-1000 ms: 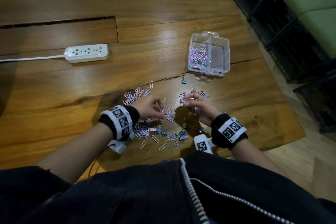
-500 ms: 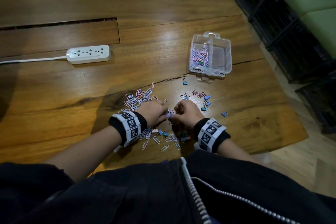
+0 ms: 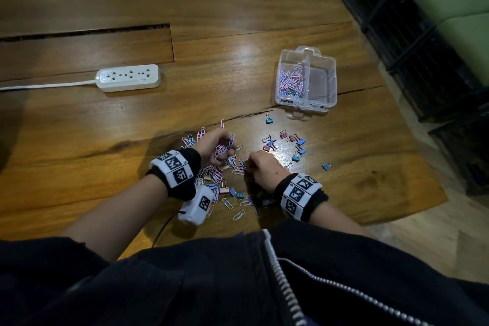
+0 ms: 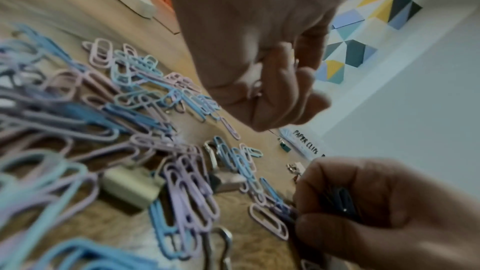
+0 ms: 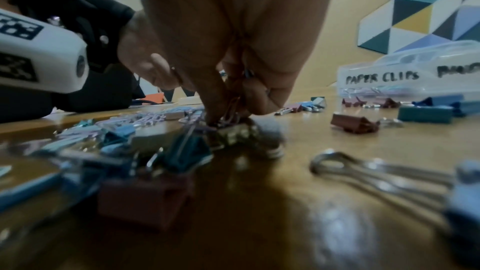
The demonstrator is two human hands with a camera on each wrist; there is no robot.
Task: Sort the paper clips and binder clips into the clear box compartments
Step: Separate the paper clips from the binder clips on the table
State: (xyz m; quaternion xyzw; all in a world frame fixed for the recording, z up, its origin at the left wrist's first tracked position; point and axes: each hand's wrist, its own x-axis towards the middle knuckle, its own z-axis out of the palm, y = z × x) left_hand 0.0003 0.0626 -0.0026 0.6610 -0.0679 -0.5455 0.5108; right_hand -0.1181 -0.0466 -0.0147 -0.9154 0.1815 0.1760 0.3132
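I had my left hand (image 3: 215,147) curled round a loose bunch of paper clips (image 3: 225,149) at mid-frame in the head view, while my right hand (image 3: 262,168), just to its right, pinched a few more off the pile on the table (image 3: 79,119). The clear box (image 3: 307,79) sat well apart at the upper right, its left compartment already holding paper clips, binder clips (image 3: 293,144) scattered between. To do it well I judged I should take paper clips only and shake off snagged ones before carrying.
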